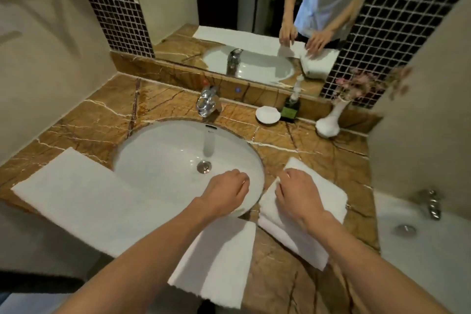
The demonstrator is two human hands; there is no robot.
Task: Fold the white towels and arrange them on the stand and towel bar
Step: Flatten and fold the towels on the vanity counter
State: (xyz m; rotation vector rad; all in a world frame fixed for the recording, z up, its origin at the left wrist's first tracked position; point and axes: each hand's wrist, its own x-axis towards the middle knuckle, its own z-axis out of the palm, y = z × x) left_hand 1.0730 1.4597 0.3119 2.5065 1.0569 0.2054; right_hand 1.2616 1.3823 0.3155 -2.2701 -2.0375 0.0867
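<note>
Towel (334, 202), white, folded in layers

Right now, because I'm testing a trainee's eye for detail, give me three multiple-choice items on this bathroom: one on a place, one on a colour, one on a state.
1. Where does the folded towel lie? A on the counter, right of the sink; B in the sink; C on the floor.
2. What colour is the vase? A blue; B white; C black.
3. What does the left hand hold? A a cup; B a brush; C nothing.
Key: A, it lies on marble beside the basin; B, its body is white; C, its fingers hover empty over the sink.
</note>
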